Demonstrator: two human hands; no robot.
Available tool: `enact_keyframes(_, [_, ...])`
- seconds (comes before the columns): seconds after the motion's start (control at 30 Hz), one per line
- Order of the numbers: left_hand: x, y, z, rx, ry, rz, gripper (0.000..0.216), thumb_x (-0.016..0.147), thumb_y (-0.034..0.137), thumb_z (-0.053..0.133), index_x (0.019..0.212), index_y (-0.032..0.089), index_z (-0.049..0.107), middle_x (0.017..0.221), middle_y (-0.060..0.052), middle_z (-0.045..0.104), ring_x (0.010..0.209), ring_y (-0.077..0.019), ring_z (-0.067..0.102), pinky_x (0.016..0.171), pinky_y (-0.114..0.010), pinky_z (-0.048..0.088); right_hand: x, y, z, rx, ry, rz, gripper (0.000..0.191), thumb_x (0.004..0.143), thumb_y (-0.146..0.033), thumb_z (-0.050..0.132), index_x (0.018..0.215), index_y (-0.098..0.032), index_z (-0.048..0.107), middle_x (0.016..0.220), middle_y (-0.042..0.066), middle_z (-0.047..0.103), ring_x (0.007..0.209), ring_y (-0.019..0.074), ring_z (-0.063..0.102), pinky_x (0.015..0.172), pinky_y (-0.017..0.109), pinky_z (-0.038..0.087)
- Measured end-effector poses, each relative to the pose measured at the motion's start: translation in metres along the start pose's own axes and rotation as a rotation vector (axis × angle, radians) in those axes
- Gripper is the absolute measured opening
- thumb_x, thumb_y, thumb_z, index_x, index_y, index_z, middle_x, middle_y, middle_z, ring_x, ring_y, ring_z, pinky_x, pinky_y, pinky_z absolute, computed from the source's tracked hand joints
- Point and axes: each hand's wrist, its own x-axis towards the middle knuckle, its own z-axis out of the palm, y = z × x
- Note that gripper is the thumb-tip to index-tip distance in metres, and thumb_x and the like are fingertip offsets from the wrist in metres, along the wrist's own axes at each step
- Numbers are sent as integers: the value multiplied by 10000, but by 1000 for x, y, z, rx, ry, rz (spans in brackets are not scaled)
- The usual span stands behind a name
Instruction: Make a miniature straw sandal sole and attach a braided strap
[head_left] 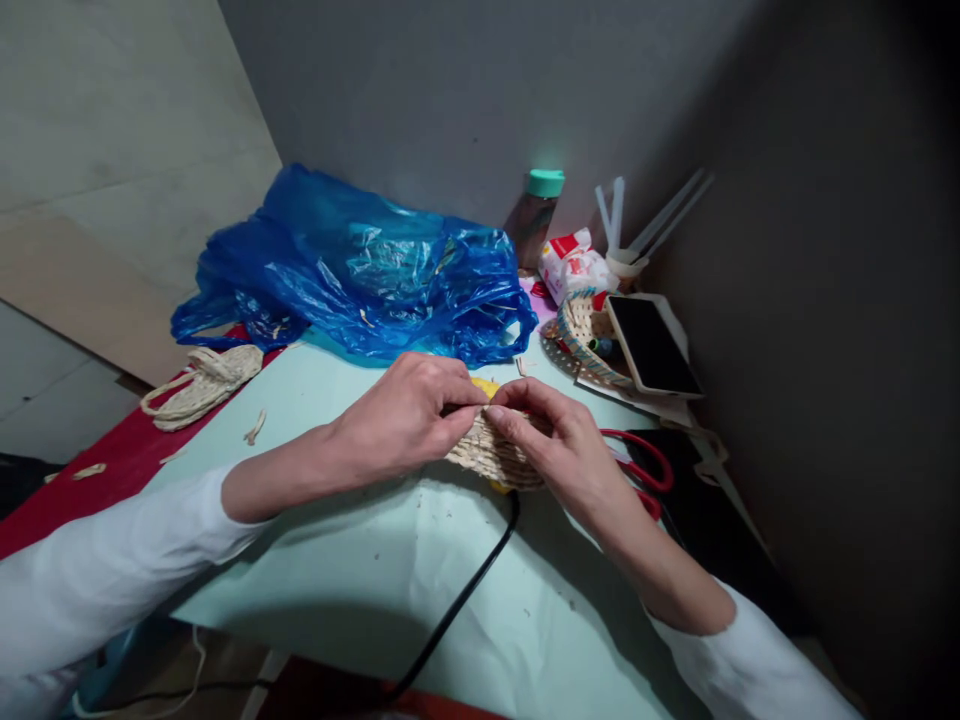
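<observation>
A piece of braided straw weaving [493, 452] is held between my two hands over the table. My left hand [409, 415] pinches its upper edge with thumb and fingers from the left. From the right, my right hand [559, 435] grips the same edge, its fingertips almost touching the left ones. Behind and below the weaving shows a yellow object [486, 386], mostly hidden, with a black cable [469, 590] running from it toward me. Beside my right wrist lie red-handled scissors [645, 465], their blades partly hidden.
A blue plastic bag [360, 270] fills the table's back. A braided straw coil [206, 388] lies left on red cloth. At the right stand a green-capped bottle [536, 215], a tissue pack [574, 265], a small woven basket [581, 325], a phone [652, 345] and a cup of glue sticks [624, 265].
</observation>
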Motion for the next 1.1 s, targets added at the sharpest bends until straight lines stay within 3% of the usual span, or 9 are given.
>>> enact_keyframes(0.23, [21,16,-16,-1,-187,-94,243,785,150,544,770,123,786,647,-31,704,568,-108,560,549,-221,361,4,6,2,336,48,68,172,752,-313,710,735,-177,605,687,-24,557,650,128,461,610,256,330])
enact_keyframes(0.33, [28,18,-23,-170,-192,-238,256,795,220,592,930,127,788,722,-39,741,609,-135,602,564,-226,399,5,4,0,437,87,61,183,734,-319,720,735,-176,606,687,-28,562,658,122,475,627,248,347])
enact_keyframes(0.5, [32,9,-43,-743,25,-369,429,825,463,650,1136,180,738,1144,-115,737,1043,-260,665,809,-311,509,5,-2,-4,605,183,51,209,715,-322,747,720,-176,597,706,-28,580,681,118,491,650,238,364])
enact_keyframes(0.6, [28,-8,-49,-911,291,-460,400,792,424,699,1082,152,744,1080,-135,743,941,-235,692,790,-317,533,4,-4,-4,681,211,48,223,730,-342,748,732,-175,600,720,-20,591,676,120,496,628,238,364])
enact_keyframes(0.63, [26,-16,-48,-896,420,-506,352,736,359,761,1020,151,756,998,-110,753,854,-198,693,748,-285,532,3,-5,-4,710,214,50,229,734,-349,750,734,-175,602,718,-18,591,672,121,496,621,238,364])
enact_keyframes(0.7, [22,-31,-41,-856,531,-514,257,671,250,804,908,162,755,876,-35,735,691,-106,635,670,-215,499,2,-7,-5,786,216,65,247,727,-361,767,738,-176,604,705,-19,586,659,119,494,608,235,364])
enact_keyframes(0.77, [17,-43,-30,-836,553,-514,172,638,202,808,787,146,742,791,-10,712,603,-82,589,614,-203,477,0,-9,-5,856,214,85,265,710,-368,790,740,-178,606,696,-21,581,650,118,492,598,233,365])
enact_keyframes(0.93, [3,-51,-6,-826,466,-524,111,680,205,772,759,132,747,618,-16,689,521,-119,598,581,-252,482,0,-5,-3,841,251,50,253,738,-379,783,756,-187,620,713,-17,580,648,123,500,600,242,392])
enact_keyframes(1.1, [-10,-41,-7,-772,446,-471,47,759,192,735,777,160,765,558,-2,679,529,-125,611,660,-276,493,1,0,0,690,319,-5,191,798,-353,737,768,-200,626,714,-16,601,656,134,532,637,260,421])
